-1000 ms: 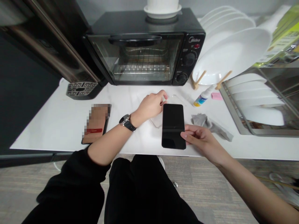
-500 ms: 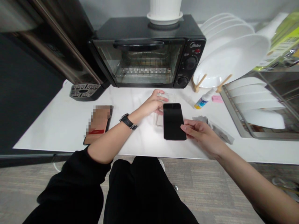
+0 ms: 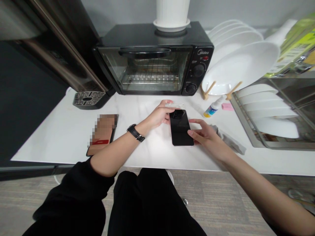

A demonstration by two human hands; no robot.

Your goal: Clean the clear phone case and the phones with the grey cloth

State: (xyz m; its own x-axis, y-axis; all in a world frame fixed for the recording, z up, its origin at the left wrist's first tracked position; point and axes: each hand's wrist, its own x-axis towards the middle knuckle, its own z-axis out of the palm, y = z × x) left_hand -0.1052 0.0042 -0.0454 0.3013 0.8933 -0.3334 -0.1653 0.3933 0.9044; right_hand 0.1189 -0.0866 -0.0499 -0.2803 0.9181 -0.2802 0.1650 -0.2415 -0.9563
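A black smartphone (image 3: 182, 131) lies face up between my hands, above the white counter. My right hand (image 3: 208, 136) grips its lower right edge, thumb on the front and fingers around the side. A clear phone case (image 3: 175, 105) shows past the phone's top and left edges, mostly hidden underneath. My left hand (image 3: 161, 114) holds the case at its upper left, with the thumb at the phone's top corner. Whether the phone sits inside the case, I cannot tell.
Another phone-like device (image 3: 98, 149), its face pixelated, lies left. Behind are a toaster oven (image 3: 155, 70) and a drip tray (image 3: 90, 99). A spray bottle (image 3: 214, 107), pink block (image 3: 227, 107), grey wrapper (image 3: 231, 141) and racked white plates (image 3: 242, 65) are right.
My right hand has brought the phone left, over the clear case. My left thumb now meets the phone's upper left corner. The view has tilted slightly.
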